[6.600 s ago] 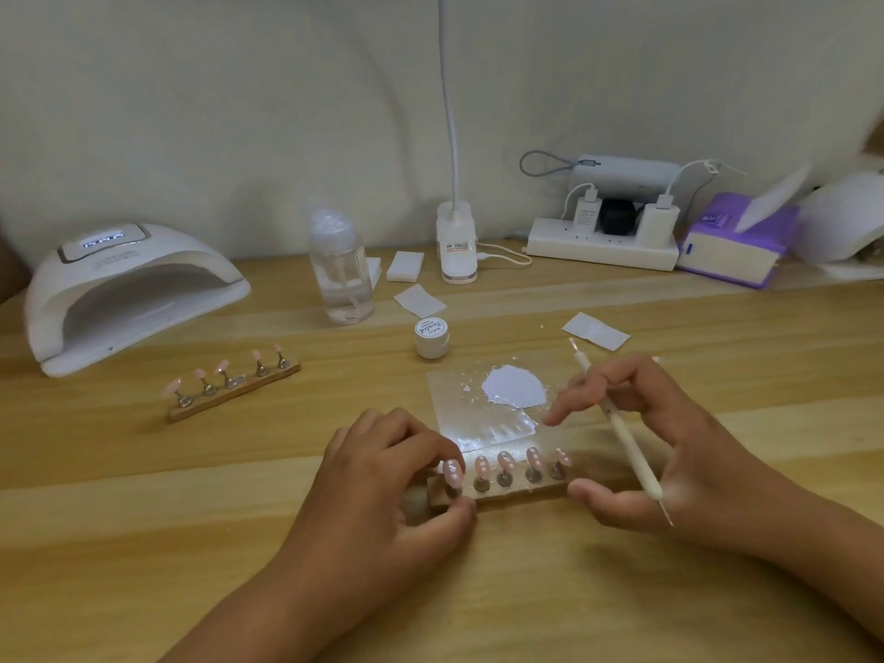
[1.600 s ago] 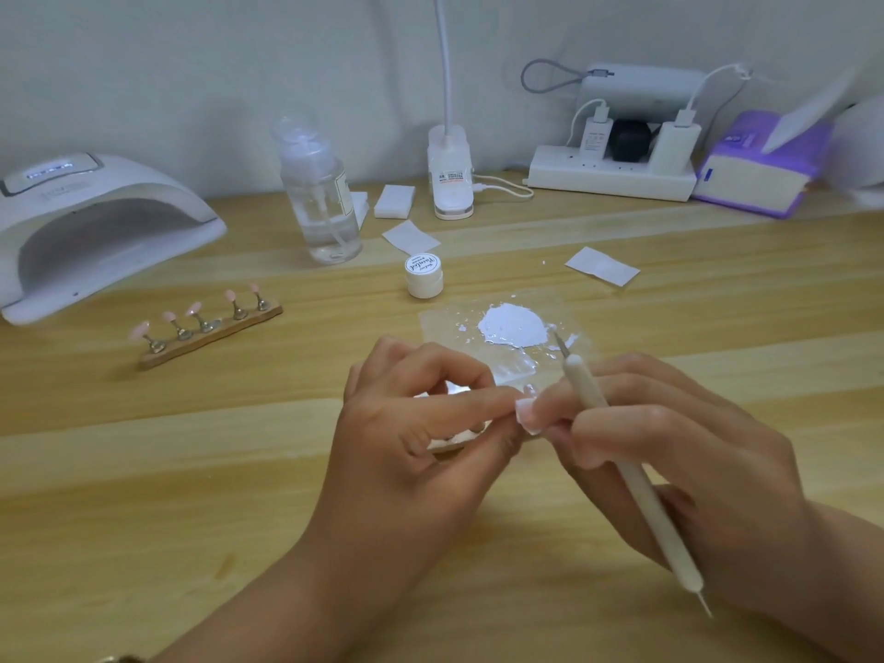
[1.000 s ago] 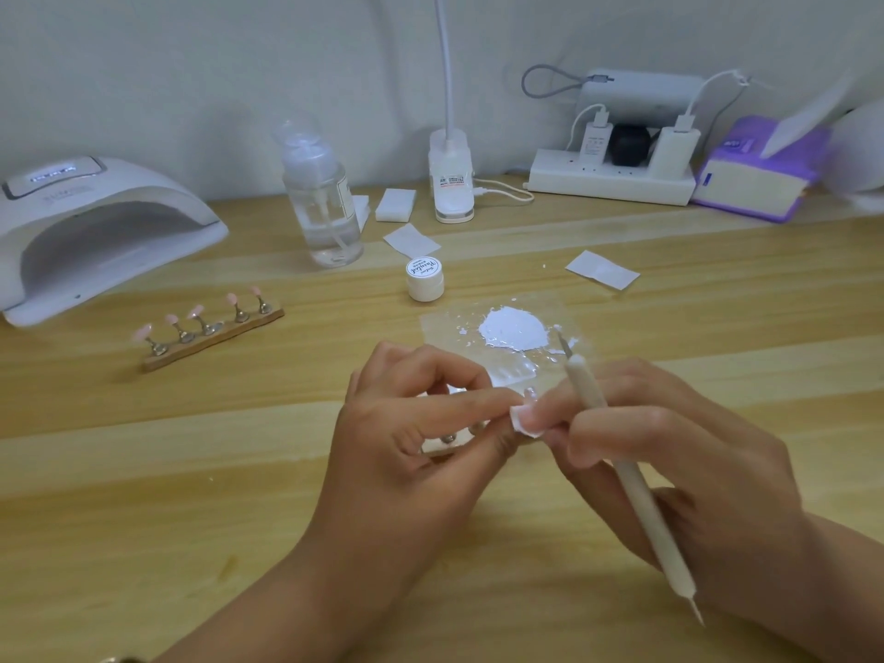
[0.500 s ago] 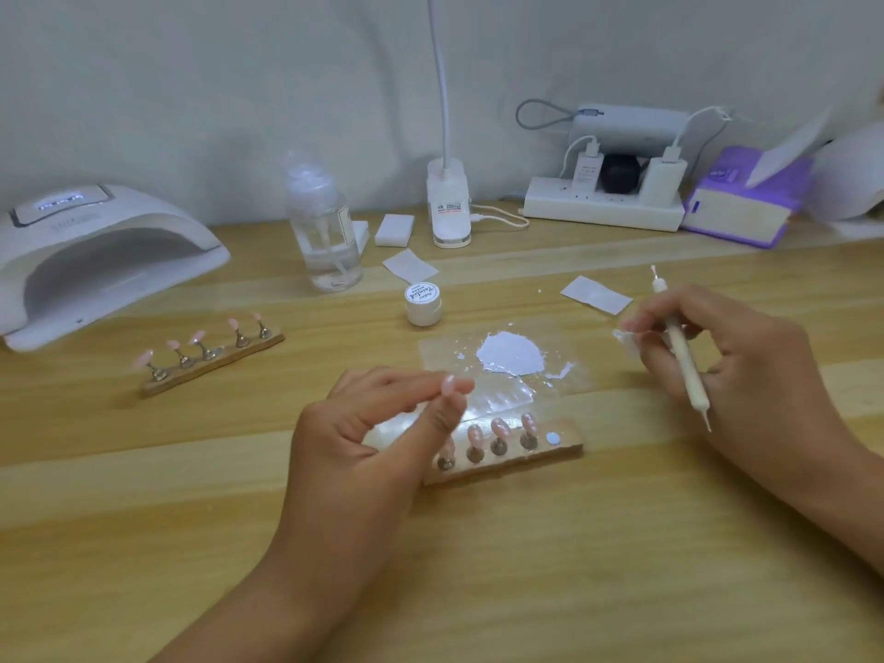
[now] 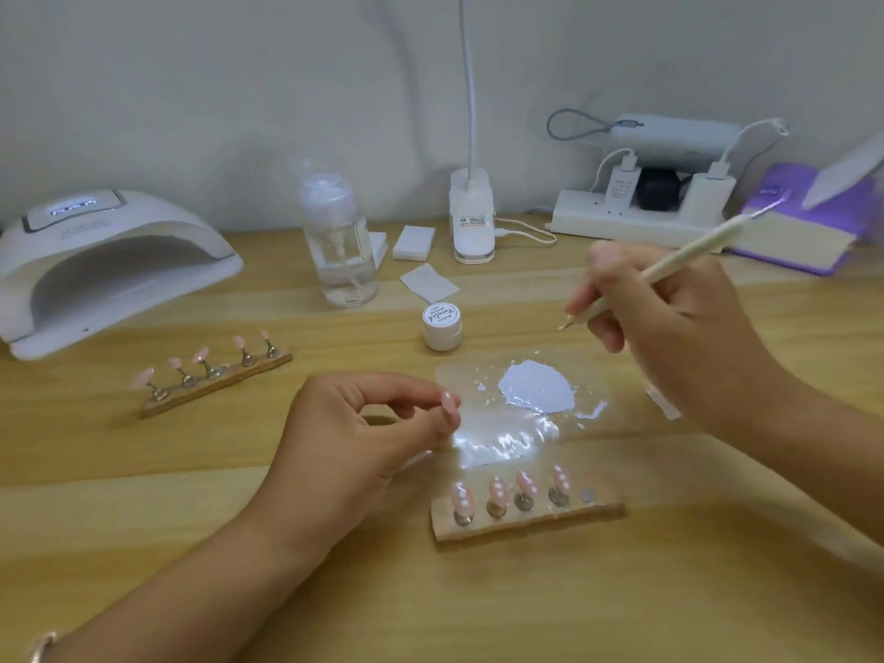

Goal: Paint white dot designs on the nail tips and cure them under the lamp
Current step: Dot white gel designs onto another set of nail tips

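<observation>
My left hand (image 5: 363,437) pinches one pink nail tip (image 5: 449,405) between thumb and finger, just left of the clear palette sheet (image 5: 507,437) with its blob of white paint (image 5: 535,392). My right hand (image 5: 669,323) grips the cream dotting pen (image 5: 669,268) like a pencil, tip down and held above the paint. In front lies a wooden holder (image 5: 526,519) with several pink tips carrying white dots and one bare post at its right end. A second wooden holder (image 5: 215,375) of plain pink tips lies at left, near the white curing lamp (image 5: 105,265).
A small white paint jar (image 5: 442,325), a clear pump bottle (image 5: 337,241) and white wipes (image 5: 429,282) stand behind the palette. A desk lamp base (image 5: 471,217), a power strip (image 5: 636,217) with chargers and a purple tissue pack (image 5: 808,227) line the wall.
The hands have parted: the left lifted a nail tip off the near holder, leaving one post bare. The right hand turned the pen tip-down and raised it over the paint.
</observation>
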### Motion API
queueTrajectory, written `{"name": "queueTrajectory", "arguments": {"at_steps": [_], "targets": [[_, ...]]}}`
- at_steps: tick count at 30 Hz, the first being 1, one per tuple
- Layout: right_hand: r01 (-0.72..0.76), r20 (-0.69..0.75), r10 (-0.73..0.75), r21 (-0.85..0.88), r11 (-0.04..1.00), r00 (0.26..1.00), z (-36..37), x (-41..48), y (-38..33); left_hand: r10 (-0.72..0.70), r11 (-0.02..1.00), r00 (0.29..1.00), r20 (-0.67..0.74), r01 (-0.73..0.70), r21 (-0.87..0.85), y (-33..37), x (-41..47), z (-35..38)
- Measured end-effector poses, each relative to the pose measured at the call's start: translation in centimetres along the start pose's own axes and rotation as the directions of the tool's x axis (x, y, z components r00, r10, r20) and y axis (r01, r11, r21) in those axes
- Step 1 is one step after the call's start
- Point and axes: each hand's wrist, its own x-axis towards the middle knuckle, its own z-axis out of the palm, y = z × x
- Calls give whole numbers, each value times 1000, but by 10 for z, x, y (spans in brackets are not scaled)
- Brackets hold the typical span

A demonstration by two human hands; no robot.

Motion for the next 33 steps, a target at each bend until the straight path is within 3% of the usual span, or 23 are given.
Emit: {"name": "queueTrajectory", "arguments": {"at_steps": [4,10,33], "targets": [[-14,53,12,29,999,999,23,-3,15,86,976,994,70,-98,196,-3,9,5],[38,47,-36,-31,999,998,28,-9,24,97,931,988,120,-133,339,-11,15,7],[22,96,-11,-114,993,995,30,-10,29,195,882,976,100,-219,416,-11,13,9]]}}
